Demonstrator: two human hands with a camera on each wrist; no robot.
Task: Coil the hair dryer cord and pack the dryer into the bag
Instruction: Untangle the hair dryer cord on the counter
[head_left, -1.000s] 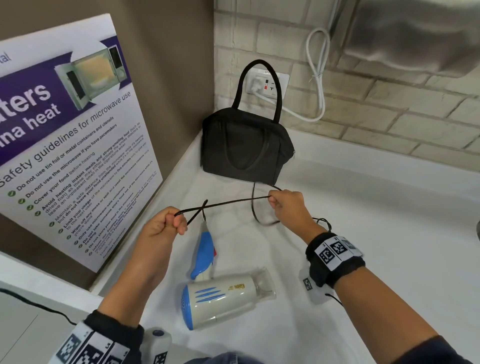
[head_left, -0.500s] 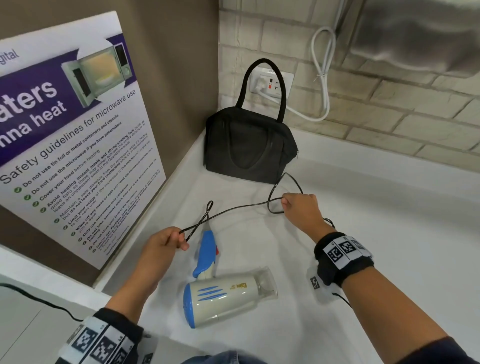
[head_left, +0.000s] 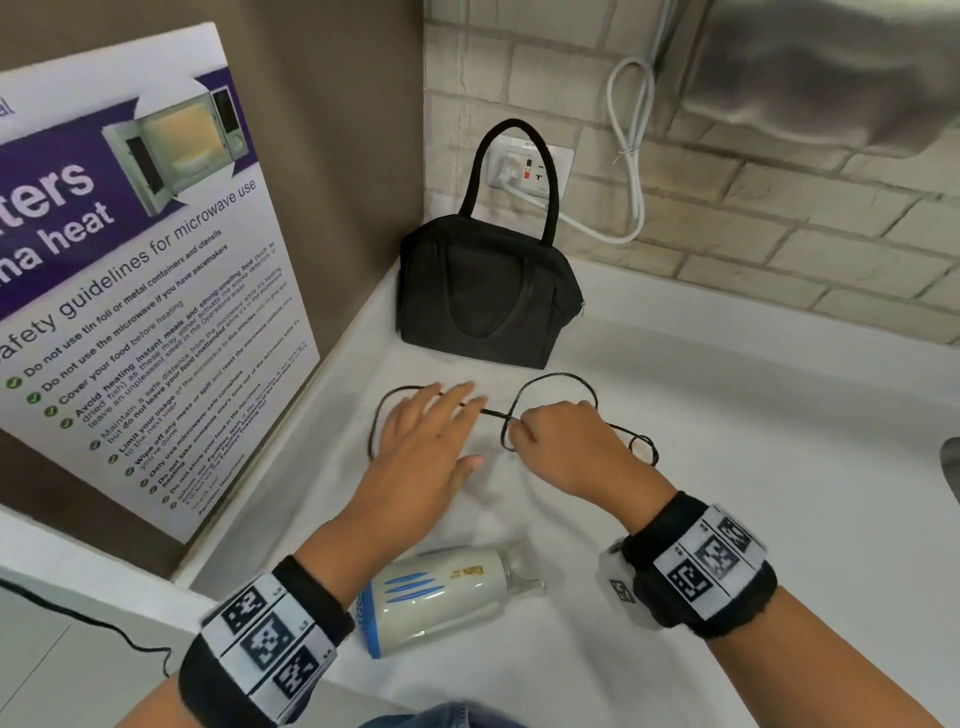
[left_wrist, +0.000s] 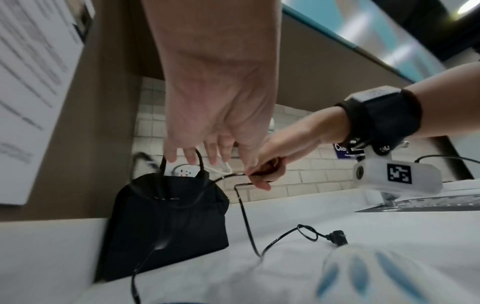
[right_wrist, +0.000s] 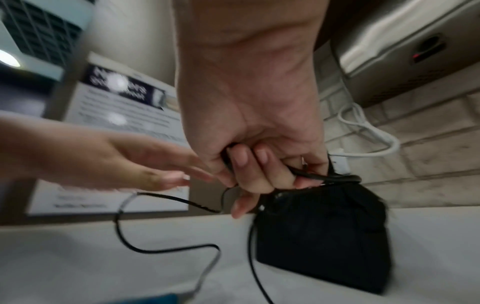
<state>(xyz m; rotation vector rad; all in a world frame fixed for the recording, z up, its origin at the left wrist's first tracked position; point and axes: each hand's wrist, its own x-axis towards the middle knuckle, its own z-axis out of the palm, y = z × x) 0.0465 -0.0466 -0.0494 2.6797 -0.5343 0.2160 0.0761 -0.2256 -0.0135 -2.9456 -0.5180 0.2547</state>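
cord (head_left: 558, 378): thin, black, looped
dryer (head_left: 441, 592): cream, blue stripes
right hand (head_left: 566, 447): pinching cord
left hand (head_left: 421, 447): fingers spread

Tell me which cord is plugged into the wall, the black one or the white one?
The white cord. It loops up the brick wall from the socket. The thin black cord is unplugged, held by the right hand.

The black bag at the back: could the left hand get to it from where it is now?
Probably yes. The left hand is open, holding nothing, and the bag stands just beyond its fingertips with only the thin cord across the counter between them. The right hand grips that cord off to the side.
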